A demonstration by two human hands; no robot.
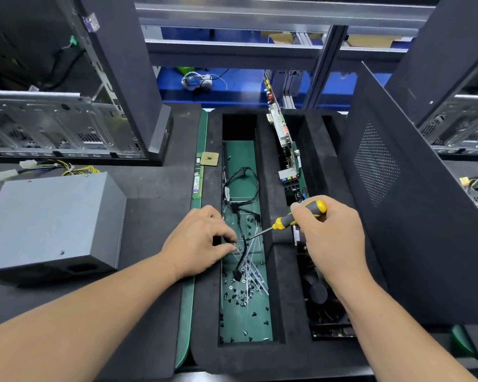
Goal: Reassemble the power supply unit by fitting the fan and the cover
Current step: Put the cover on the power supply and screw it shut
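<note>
Head view, hard to make out: your left hand [198, 239] reaches over the left wall of the foam tray [240, 359], fingertips pinched on something small and shiny at the compartment's edge; it looks like a screw, but it is too small to be sure.
Head view, hidden: your right hand [330, 234] covers the middle of the right compartment, so what lies directly under it cannot be told.
Head view, cut off: the computer cases at upper left [53, 125] and upper right [458, 119] run out of the picture.
Right hand: your fingers are curled around the yellow-and-black handle of the screwdriver [295, 216]; its shaft slants down and left, the tip near your left fingertips.
Left compartment: a green floor with scattered loose screws [239, 295], a black cable [242, 188] looping down the middle, and clear cable ties [253, 267] lying across it.
Right compartment: a motherboard [283, 144] standing on edge at the far end, and a dark fan [319, 293] lying near your right wrist.
Power supply unit: the grey box [53, 221] sits on the black mat well to the left of the tray, apart from both hands, cover on, its wire bundle [50, 168] trailing behind it.
Beside the tray: a memory stick [197, 177] and a CPU chip [209, 159] lie along its left edge; a black side panel [414, 205] leans on its right.
</note>
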